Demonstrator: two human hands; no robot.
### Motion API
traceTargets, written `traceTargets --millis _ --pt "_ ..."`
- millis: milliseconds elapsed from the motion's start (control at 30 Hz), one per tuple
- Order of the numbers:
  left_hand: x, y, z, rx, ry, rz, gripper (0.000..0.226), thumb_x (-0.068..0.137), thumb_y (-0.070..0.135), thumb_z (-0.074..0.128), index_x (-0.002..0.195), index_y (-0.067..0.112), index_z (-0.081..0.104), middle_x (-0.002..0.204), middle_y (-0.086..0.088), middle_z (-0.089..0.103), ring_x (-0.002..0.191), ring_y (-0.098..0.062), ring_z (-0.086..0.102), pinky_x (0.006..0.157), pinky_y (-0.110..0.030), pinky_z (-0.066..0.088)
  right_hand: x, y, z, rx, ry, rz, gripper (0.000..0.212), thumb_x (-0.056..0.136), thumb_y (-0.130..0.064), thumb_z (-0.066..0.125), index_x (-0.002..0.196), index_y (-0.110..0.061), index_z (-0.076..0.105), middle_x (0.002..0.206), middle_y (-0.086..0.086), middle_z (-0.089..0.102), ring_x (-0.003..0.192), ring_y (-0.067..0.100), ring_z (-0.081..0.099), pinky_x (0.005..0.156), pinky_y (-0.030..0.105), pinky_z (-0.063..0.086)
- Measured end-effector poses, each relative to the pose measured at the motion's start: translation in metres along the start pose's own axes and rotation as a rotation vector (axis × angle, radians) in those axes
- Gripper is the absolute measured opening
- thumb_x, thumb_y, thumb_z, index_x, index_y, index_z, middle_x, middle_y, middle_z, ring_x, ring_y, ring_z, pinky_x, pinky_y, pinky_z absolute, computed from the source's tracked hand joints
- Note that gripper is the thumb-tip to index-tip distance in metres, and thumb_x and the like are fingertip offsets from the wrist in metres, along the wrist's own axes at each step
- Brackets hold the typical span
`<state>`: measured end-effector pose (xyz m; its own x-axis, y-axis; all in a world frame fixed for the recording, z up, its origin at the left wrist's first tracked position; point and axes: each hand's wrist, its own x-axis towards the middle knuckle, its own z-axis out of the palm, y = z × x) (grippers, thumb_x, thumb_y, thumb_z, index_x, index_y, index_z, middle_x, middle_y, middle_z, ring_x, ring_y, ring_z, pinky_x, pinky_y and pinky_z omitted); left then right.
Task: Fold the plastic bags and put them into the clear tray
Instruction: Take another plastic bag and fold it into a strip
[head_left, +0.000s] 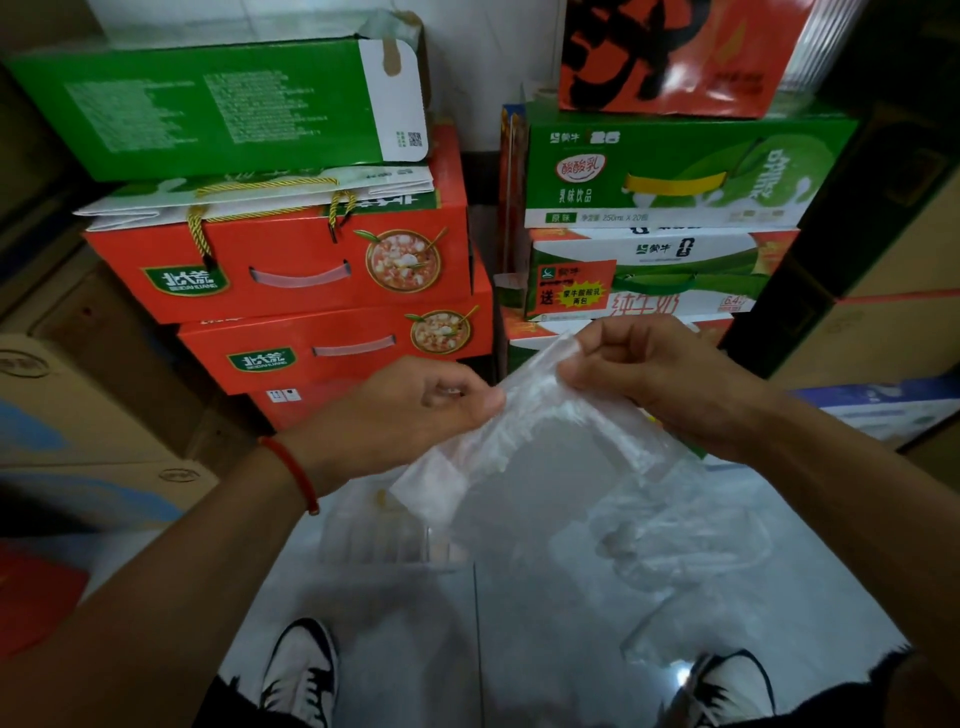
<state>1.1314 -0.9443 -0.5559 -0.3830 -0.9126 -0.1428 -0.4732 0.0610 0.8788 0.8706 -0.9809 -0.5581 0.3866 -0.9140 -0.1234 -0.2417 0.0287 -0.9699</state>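
1. Two red cartons (291, 260), each printed with a bowl of food, sat stacked to the upper left of the held plastic bag (524, 426); a third red box beneath them was mostly hidden behind the person's left hand (415, 405).
2. One green carton (208, 104) lay on top of that stack, its small print too blurred to read.
3. The left hand, a red cord bracelet (293, 473) on its wrist, pinched the bag's left edge between thumb and curled fingers.
4. One clear tray (374, 525) rested on the pale tiled floor (509, 649) just below and left of the bag, its outline faint and its upper part covered by the bag's hanging corner.
5. The bag itself, a single transparent sheet, was held stretched in the air between both hands, above the floor and outside the tray.
6. The right hand (660, 379) gripped the bag's upper right corner, fingers curled round the gathered plastic.
7. Loose clear plastic (691, 545) lay on the floor below and right of the bag; how many bags it held could not be told.
8. Two green-and-white milk cartons (665, 176) stood stacked above and right of the bag, one orange box (675, 52) on top, cut off by the frame.
9. Two black-and-white sneakers (301, 670) showed at the bottom edge, the right one partly cropped.
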Motion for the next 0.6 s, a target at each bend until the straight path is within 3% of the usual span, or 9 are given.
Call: traceTargets --millis 67,133,200,300,367,500,600 --pt "-0.001 -0.001 0.001 0.012 -0.020 0.034 0.034 0.094 0.043 0.063 0.097 0.010 0.074 0.091 -0.015 0.075 0.087 -0.041 0.070 0.084 -0.055 0.054 0.000 -0.002 0.003 0.002 -0.023 0.005 0.018 0.090 -0.020 0.077 0.100 -0.006 0.073 0.099 0.030 0.072 0.083 0.031 0.069 0.084 0.047 0.056" --pt "-0.002 -0.003 0.001 0.025 -0.026 0.044 0.032 0.097 0.039 0.063 0.093 0.009 0.073 0.083 -0.021 0.072 0.080 -0.049 0.065 0.079 -0.060 0.054 -0.001 -0.003 0.005 -0.031 -0.033 0.002 0.037 0.086 -0.034 0.076 0.103 -0.002 0.070 0.101 0.026 0.073 0.084 0.033 0.069 0.087 0.050 0.053" --pt "-0.002 -0.003 0.002 0.022 -0.022 0.041 0.029 0.098 0.034 0.062 0.091 0.007 0.071 0.080 -0.023 0.071 0.072 -0.043 0.066 0.077 -0.058 0.055 -0.002 -0.005 0.009 -0.070 -0.004 -0.026 0.046 0.087 -0.044 0.072 0.102 -0.001 0.070 0.096 0.020 0.076 0.083 0.036 0.071 0.084 0.049 0.055" --pt "0.000 -0.002 0.005 -0.019 -0.037 0.054 0.028 0.099 0.027 0.062 0.090 0.002 0.069 0.073 -0.021 0.070 0.064 -0.024 0.062 0.069 -0.042 0.053 -0.001 -0.006 0.020 -0.105 0.091 -0.107 0.029 0.095 -0.034 0.071 0.084 -0.007 0.072 0.077 0.012 0.076 0.066 0.025 0.067 0.065 0.038 0.053" --pt "0.001 -0.002 0.004 -0.059 -0.022 0.051 0.025 0.099 0.025 0.062 0.087 0.004 0.070 0.069 -0.014 0.069 0.063 -0.019 0.061 0.068 -0.032 0.049 0.001 -0.006 0.023 -0.090 0.140 -0.121 0.029 0.097 -0.030 0.071 0.077 -0.010 0.070 0.070 0.009 0.071 0.061 0.023 0.059 0.060 0.033 0.046" --pt "-0.001 -0.002 -0.002 -0.183 0.087 0.037 0.023 0.098 0.023 0.063 0.081 0.011 0.072 0.074 -0.009 0.069 0.068 -0.017 0.061 0.068 -0.024 0.049 0.000 -0.005 0.010 0.029 -0.029 0.059 0.040 0.092 -0.047 0.068 0.094 -0.009 0.078 0.090 0.018 0.077 0.073 0.031 0.071 0.072 0.038 0.056" --pt "0.002 -0.008 -0.005 -0.323 0.246 0.009 0.022 0.099 0.018 0.061 0.084 0.005 0.070 0.077 -0.013 0.064 0.070 -0.019 0.056 0.065 -0.026 0.047 0.000 0.002 0.002 0.079 -0.081 0.141 0.039 0.079 -0.037 0.077 0.102 -0.005 0.079 0.098 0.016 0.078 0.086 0.029 0.075 0.090 0.046 0.057"
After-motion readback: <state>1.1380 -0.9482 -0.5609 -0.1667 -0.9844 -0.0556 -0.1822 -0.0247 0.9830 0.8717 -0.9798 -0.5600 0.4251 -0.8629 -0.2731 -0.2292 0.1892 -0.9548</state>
